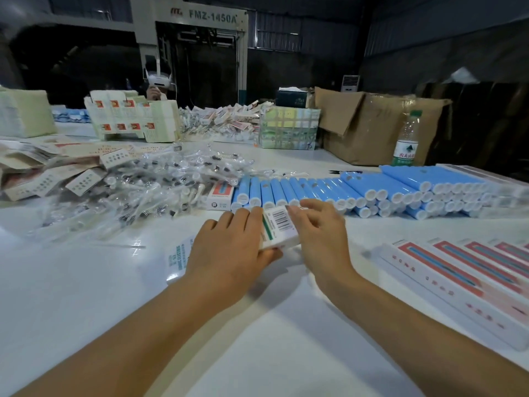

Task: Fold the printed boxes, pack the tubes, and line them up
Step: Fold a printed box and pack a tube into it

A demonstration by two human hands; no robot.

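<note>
Gripped a printed box (279, 228) with both hands.
Left hand (229, 247) curled round glossy card; right hand (317, 224) fingertips pinching its end.

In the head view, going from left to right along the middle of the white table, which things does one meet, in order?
Heap of clear plastic-wrapped brush heads → small upright red-and-white printed carton → row of light blue tubes with white caps → green-labelled clear plastic water bottle.
</note>
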